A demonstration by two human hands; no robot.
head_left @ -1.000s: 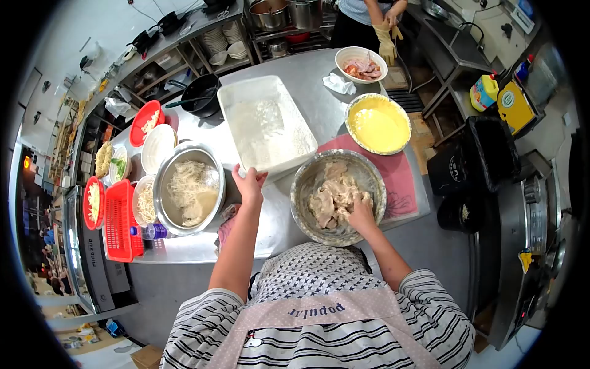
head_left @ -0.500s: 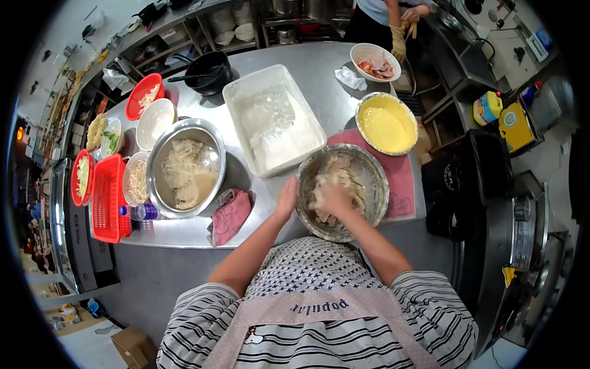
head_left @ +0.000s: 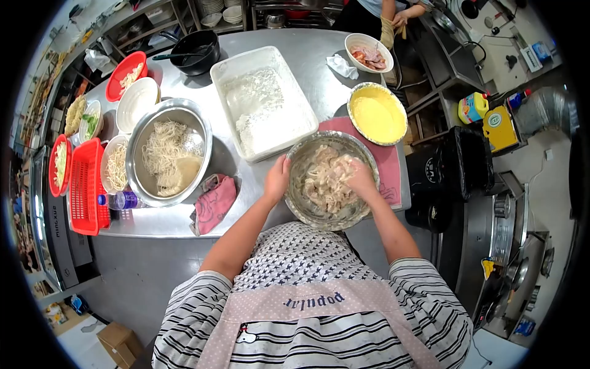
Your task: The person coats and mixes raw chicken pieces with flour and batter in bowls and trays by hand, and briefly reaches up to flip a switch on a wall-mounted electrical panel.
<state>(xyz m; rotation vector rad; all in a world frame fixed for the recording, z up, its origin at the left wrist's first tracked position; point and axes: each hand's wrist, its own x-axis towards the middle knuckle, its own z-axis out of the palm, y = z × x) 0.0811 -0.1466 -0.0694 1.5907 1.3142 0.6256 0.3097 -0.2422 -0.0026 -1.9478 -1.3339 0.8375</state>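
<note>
A metal mixing bowl (head_left: 298, 209) with batter-smeared walls stands at the table's front edge. In it lies a heap of pale, batter-coated strips (head_left: 329, 178) that look like meat. My left hand (head_left: 278, 178) grips the bowl's left side, thumb at the rim. My right hand (head_left: 361, 177) is inside the bowl at the right of the heap, fingers curled into the strips and partly hidden by them. Just behind stands a white tub (head_left: 264, 117) of white powder. A bowl of yellow batter (head_left: 378, 114) sits behind to the right, on a pink cloth (head_left: 390, 169).
To the left are a steel bowl of noodles (head_left: 169, 157), a crumpled pink cloth (head_left: 215, 204), a bottle (head_left: 123, 200), a red basket (head_left: 87, 184) and a black pot (head_left: 196, 52). A bowl of sliced meat (head_left: 369, 54) stands at the back, near another person (head_left: 369, 12).
My right hand has moved from the heap's middle to its right side, baring more of the strips. My left hand now holds the bowl's rim more closely. The view has shifted slightly.
</note>
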